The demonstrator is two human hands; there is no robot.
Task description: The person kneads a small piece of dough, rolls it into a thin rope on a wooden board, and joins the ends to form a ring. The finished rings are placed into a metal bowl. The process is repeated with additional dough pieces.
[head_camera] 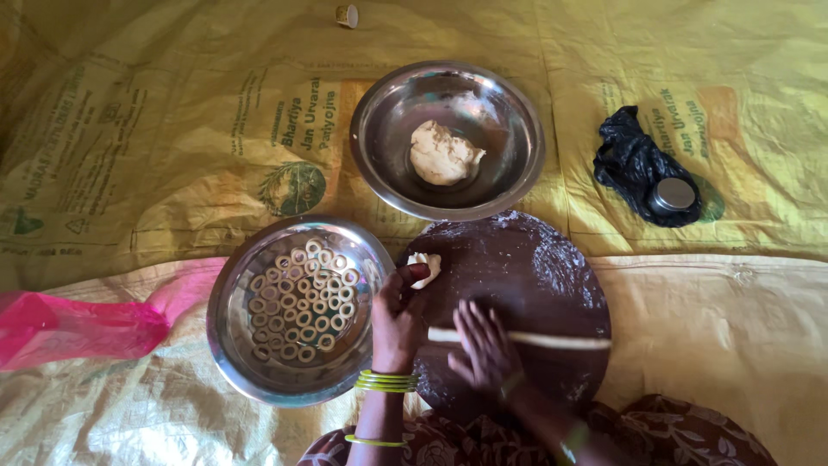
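Note:
My left hand (398, 318) holds a small lump of pale dough (426, 266) at the left edge of a round dark wooden board (526, 267). My right hand (485, 345) lies flat, fingers spread, on a long thin rope of dough (552, 340) that stretches across the board to the right. Left of the board, a steel bowl (233, 341) holds several small dough rings (304, 302). Beyond the board, a second steel bowl (509, 164) contains a ball of dough (443, 153).
Everything sits on yellow printed sacking (155, 147) spread over the floor. A black plastic bag (634, 160) with a small round metal lid (672, 196) lies at the right. A pink plastic bag (69, 326) lies at the left. A small cup (347, 15) stands far back.

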